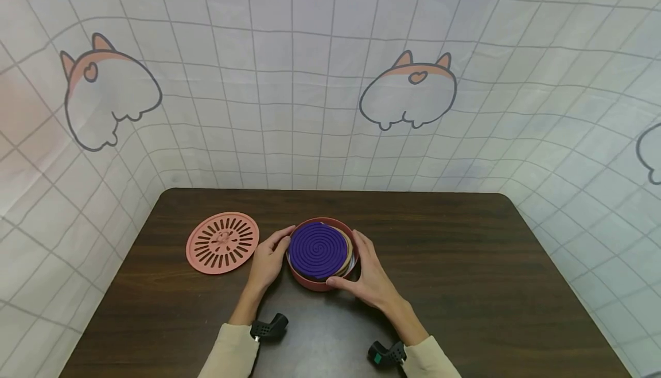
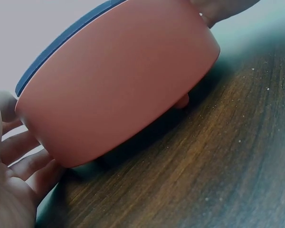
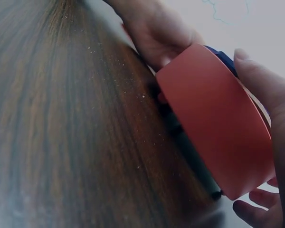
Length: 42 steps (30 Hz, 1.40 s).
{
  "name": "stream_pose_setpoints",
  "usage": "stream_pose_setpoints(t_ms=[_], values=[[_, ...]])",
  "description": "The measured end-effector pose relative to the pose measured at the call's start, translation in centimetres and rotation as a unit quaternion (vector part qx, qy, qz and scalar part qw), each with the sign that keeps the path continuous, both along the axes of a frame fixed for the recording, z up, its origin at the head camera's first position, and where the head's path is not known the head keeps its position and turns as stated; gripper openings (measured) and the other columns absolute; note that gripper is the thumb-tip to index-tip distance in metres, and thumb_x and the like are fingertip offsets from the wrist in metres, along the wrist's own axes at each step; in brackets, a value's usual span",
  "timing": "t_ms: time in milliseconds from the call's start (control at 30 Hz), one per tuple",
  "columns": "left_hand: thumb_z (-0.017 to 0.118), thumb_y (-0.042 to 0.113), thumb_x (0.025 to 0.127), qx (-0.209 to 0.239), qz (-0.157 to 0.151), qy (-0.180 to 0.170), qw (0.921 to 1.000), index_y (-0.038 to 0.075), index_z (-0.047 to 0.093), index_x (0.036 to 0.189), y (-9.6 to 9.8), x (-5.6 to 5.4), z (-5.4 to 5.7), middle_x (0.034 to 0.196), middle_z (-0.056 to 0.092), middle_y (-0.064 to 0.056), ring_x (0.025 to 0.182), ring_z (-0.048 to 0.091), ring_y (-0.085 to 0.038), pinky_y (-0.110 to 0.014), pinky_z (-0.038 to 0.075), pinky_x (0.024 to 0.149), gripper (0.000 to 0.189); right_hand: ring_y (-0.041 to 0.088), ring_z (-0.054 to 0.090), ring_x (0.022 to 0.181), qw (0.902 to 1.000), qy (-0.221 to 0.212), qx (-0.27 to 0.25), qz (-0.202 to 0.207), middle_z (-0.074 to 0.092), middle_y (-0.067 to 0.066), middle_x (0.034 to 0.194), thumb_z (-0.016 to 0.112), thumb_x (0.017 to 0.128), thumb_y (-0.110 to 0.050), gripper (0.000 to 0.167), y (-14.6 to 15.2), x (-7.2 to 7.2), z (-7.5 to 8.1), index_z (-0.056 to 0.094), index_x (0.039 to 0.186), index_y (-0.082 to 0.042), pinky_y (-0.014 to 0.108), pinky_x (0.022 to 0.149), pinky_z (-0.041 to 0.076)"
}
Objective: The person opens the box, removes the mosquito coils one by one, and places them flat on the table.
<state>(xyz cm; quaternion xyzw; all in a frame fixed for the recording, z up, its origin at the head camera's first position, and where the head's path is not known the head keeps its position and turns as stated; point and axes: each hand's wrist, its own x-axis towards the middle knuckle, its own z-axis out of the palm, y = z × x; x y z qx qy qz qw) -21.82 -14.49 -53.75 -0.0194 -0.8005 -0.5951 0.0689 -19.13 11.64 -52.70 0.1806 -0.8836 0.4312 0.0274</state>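
Note:
A round pinkish-red box [image 1: 316, 287] without its lid is between my two hands. Purple and wound in a tight spiral, a disc that looks like a mosquito coil [image 1: 318, 250] covers most of its top, with beige round edges showing underneath at the right. My left hand [image 1: 268, 260] grips the box's left side, thumb near the rim and fingers around the wall. My right hand [image 1: 369, 276] holds the right side, its thumb at the front rim and its fingers round the far side. In the left wrist view, a small foot [image 2: 182, 101] shows beneath the box.
A pink round slotted lid [image 1: 222, 242] lies flat on the dark wooden table [image 1: 454, 275], left of the box. A white grid-patterned curtain [image 1: 320, 91] with cartoon animals hangs behind and along both sides. Each wrist wears a black camera [image 1: 269, 327].

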Motion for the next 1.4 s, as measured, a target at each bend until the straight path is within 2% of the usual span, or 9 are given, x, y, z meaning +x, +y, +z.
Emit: stream_pose_setpoints(t_ms=[200, 400, 633, 800, 900, 1067, 1400], values=[[0.054, 0.029, 0.104, -0.006, 0.001, -0.001, 1.0, 0.025, 0.067, 0.133, -0.2, 0.0, -0.1, 0.133, 0.068, 0.0, 0.125, 0.062, -0.02, -0.046, 0.049, 0.104, 0.032, 0.032, 0.03, 0.15, 0.9999, 0.011, 0.0, -0.003, 0.024, 0.01, 0.164, 0.078, 0.079, -0.055, 0.105, -0.4, -0.2, 0.2, 0.025, 0.16, -0.013, 0.059, 0.114, 0.036], [0.053, 0.03, 0.105, -0.01, -0.001, 0.0, 1.0, 0.024, 0.066, 0.134, -0.1, 0.1, -0.3, 0.133, 0.068, -0.002, 0.125, 0.063, -0.021, -0.047, 0.05, 0.103, 0.033, 0.034, 0.033, 0.149, 0.9995, 0.028, 0.007, -0.012, 0.028, 0.013, 0.162, 0.074, 0.084, -0.053, 0.095, -0.5, -0.6, 0.4, 0.031, 0.157, -0.01, 0.059, 0.114, 0.037], [0.054, 0.028, 0.104, -0.005, 0.005, -0.003, 1.0, 0.028, 0.067, 0.132, -0.1, 0.2, -0.2, 0.131, 0.069, 0.0, 0.123, 0.064, -0.02, -0.046, 0.051, 0.101, 0.03, 0.034, 0.034, 0.148, 0.9996, 0.023, 0.006, -0.014, 0.028, 0.011, 0.163, 0.072, 0.085, -0.053, 0.087, -0.8, -1.2, 1.0, 0.036, 0.155, -0.015, 0.06, 0.114, 0.036], [0.054, 0.029, 0.104, -0.004, 0.008, -0.007, 0.9999, 0.029, 0.068, 0.131, -0.1, 0.2, -0.1, 0.132, 0.068, 0.0, 0.126, 0.062, -0.02, -0.047, 0.049, 0.104, 0.03, 0.032, 0.034, 0.148, 0.9997, 0.012, 0.015, -0.017, 0.027, 0.007, 0.163, 0.071, 0.086, -0.055, 0.082, -1.1, -1.6, 1.4, 0.042, 0.152, -0.016, 0.059, 0.114, 0.037], [0.054, 0.029, 0.104, -0.002, 0.008, -0.006, 0.9999, 0.028, 0.068, 0.131, -0.1, 0.2, 0.0, 0.133, 0.068, 0.0, 0.127, 0.061, -0.021, -0.048, 0.048, 0.105, 0.03, 0.03, 0.033, 0.15, 0.9994, -0.001, 0.027, -0.021, 0.026, 0.004, 0.164, 0.069, 0.086, -0.057, 0.08, -1.3, -1.8, 1.6, 0.045, 0.15, -0.016, 0.057, 0.115, 0.036], [0.054, 0.028, 0.104, 0.0, 0.006, 0.0, 1.0, 0.026, 0.067, 0.132, 0.0, 0.0, 0.0, 0.132, 0.068, -0.001, 0.125, 0.063, -0.02, -0.047, 0.049, 0.103, 0.031, 0.029, 0.032, 0.15, 0.999, 0.002, 0.04, -0.022, 0.029, 0.004, 0.163, 0.067, 0.088, -0.058, 0.074, -1.5, -2.5, 2.0, 0.051, 0.145, -0.014, 0.055, 0.117, 0.035], [0.055, 0.026, 0.104, -0.006, 0.013, 0.004, 0.9999, 0.026, 0.068, 0.132, 0.2, 0.1, 0.0, 0.13, 0.069, -0.001, 0.121, 0.065, -0.021, -0.041, 0.052, 0.099, 0.031, 0.035, 0.039, 0.144, 0.9983, 0.041, 0.04, -0.016, 0.043, 0.012, 0.154, 0.067, 0.092, -0.041, 0.051, -2.0, -3.5, 2.6, 0.064, 0.13, -0.006, 0.056, 0.115, 0.036]])
